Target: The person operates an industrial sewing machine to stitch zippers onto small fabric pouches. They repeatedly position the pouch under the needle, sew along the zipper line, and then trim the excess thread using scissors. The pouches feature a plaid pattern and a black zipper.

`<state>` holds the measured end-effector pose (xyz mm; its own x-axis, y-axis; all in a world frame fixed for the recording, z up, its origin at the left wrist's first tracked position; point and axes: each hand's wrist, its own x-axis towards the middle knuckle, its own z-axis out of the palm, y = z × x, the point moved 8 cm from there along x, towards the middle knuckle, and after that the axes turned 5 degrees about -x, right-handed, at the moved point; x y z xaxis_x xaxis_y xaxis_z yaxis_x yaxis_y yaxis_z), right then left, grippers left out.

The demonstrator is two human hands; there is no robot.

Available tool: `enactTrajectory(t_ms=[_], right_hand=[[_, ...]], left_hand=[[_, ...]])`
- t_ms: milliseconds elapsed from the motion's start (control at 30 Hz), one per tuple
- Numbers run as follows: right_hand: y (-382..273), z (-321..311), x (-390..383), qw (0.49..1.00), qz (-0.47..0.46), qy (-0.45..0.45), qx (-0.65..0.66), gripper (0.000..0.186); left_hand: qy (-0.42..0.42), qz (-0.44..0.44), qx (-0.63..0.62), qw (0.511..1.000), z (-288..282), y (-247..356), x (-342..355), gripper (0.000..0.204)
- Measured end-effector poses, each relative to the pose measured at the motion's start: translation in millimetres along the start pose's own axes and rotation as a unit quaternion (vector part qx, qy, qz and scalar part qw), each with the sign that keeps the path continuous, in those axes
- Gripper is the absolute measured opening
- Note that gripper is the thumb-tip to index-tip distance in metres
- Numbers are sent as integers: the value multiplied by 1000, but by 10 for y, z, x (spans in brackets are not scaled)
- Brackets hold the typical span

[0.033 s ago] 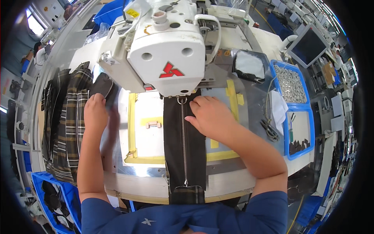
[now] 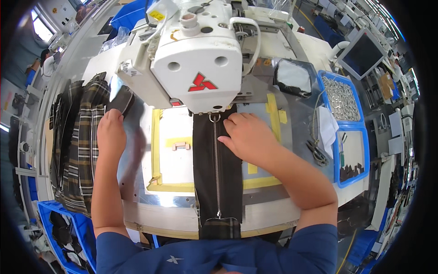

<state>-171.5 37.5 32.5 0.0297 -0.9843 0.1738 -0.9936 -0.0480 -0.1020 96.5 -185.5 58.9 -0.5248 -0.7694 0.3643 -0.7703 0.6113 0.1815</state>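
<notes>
A long black fabric strip (image 2: 205, 169) with a metal zipper (image 2: 216, 173) and a ring at its top lies under the white sewing machine head (image 2: 196, 59). My right hand (image 2: 248, 137) rests on the strip's right upper part, thumb apart from bent fingers. To the left, my left hand (image 2: 112, 130) is closed on a small dark fabric piece (image 2: 122, 98) beside the plaid fabric pile (image 2: 84, 150). A small beige block (image 2: 180, 145) sits on the yellow-taped white plate (image 2: 171, 169).
At right are a blue tray of metal rings (image 2: 340, 98), another of dark pieces (image 2: 351, 169), a white cloth (image 2: 326, 128), snips (image 2: 315, 150) and a monitor (image 2: 358, 52). A blue bin (image 2: 50, 205) stands lower left; a co-worker (image 2: 45, 64) is at far left.
</notes>
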Motion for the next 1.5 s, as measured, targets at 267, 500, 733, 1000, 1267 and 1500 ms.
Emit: enactTrajectory(t_ms=[267,500,733,1000,1267,1500], right_hand=[[-320,-724,-93,919,-76,124,368,48],[-127,-492,-90,947,10,68,315,24],[-42,-381,-87,970,-12,174,167,21],[-126,-451,-136,959,-92,235,129,22],[-119,-379,-60,963,-51,170,201,19],[-54,-251,-51,953,4,106,285,13]], left_hand=[[-196,16,-411,890,-883,1073,-440,2],[-272,23,-558,784,255,1741,-320,15],[-51,255,-414,872,275,1783,-329,25],[62,393,-368,841,103,1812,-428,35],[-124,216,-535,808,375,1731,-320,27],[-207,156,-573,778,493,1742,-320,20]])
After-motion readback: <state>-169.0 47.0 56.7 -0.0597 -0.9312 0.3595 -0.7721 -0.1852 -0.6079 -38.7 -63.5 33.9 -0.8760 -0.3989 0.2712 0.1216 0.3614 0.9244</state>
